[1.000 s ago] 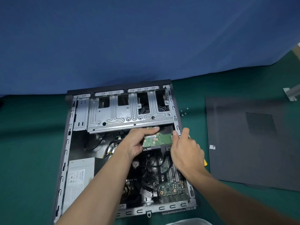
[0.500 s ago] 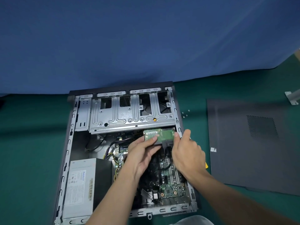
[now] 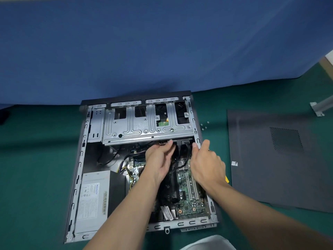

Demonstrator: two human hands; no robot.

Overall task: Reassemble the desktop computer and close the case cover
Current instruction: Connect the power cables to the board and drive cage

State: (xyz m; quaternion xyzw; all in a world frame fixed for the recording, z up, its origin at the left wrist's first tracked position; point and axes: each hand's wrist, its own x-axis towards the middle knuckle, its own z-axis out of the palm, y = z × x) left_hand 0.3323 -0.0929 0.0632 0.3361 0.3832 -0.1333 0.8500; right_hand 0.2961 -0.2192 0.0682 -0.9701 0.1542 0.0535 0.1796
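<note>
- The hard drive (image 3: pixel 163 123) sits inside the drive cage (image 3: pixel 137 130) of the open computer case (image 3: pixel 93 154). The left hand (image 3: pixel 159 159) presses its rear with straight fingers, probably to seat it.
- The right hand (image 3: pixel 207 163), apart from the left, seems to steady the case wall; whether it grips, I cannot tell.
- The case cover (image 3: pixel 279 159) lies beside on the surface (image 3: pixel 36 177).

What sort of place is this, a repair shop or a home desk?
Probably a staged workbench, not a home desk: green mat over the surface, plain blue backdrop behind, open computer case with its side panel laid beside it.
</note>
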